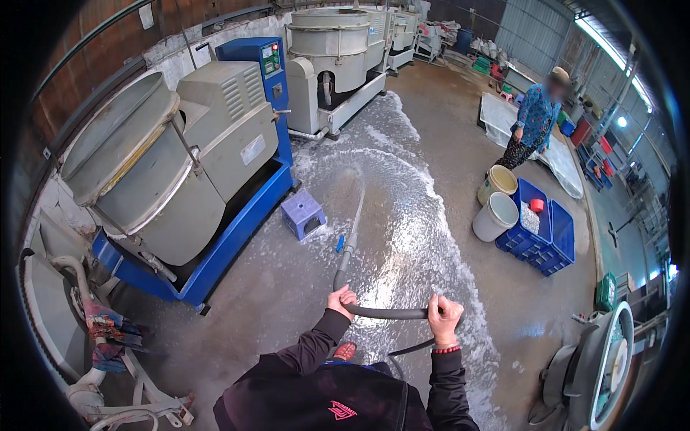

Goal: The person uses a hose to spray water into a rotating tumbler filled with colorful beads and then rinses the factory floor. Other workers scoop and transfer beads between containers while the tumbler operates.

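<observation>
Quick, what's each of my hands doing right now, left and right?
Left hand: closed around the grey hose, nearer its nozzle end.
Right hand: closed around the same hose, farther back.

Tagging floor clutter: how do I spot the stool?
Find the big grey machine at left, on its blue base. Right of that base, on wet floor, stands the stool. Low, boxy and purple, unlike the long grey hose nearby.

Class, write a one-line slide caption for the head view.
Left hand and right hand grip a grey hose spraying water across a wet workshop floor beside a purple stool.
</observation>
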A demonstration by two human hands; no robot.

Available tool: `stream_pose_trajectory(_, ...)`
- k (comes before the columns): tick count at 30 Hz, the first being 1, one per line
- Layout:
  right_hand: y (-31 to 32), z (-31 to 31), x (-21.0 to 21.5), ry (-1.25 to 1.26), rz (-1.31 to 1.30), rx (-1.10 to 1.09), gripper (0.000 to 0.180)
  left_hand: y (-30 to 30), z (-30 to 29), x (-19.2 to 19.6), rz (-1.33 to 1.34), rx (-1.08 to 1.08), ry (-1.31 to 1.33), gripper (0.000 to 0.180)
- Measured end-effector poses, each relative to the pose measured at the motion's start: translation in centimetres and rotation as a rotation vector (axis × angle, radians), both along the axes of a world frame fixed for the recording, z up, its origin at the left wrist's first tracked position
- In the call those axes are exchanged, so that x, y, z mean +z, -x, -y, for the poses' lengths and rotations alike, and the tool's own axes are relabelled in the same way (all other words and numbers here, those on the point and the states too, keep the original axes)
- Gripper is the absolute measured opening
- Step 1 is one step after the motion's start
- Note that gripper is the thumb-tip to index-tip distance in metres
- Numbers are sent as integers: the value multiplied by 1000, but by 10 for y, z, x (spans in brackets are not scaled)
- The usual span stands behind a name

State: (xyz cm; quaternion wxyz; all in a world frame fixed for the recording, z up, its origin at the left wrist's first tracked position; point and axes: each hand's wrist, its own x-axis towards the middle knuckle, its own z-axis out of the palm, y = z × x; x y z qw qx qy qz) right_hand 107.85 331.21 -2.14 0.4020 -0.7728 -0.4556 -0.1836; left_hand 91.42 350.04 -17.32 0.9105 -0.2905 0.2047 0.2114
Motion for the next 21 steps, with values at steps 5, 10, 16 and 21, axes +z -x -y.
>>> stream_pose_trajectory(5,-49,-15,-27,-73,-151,-23,35,-52,-15,-14,-135,8,-2,34)
stream_pose_trajectory(10,-111,-27,-23,-80,-162,2,36,-117,-23,-14,-46,38,-67,30)
stream_pose_trajectory(16,-208,-34,15,-63,-62,74,38,-221,-35,1,117,44,-51,31)
stream_pose_trajectory(21,-275,-30,-10,-10,-182,41,34,-276,-37,-5,134,67,-68,33)
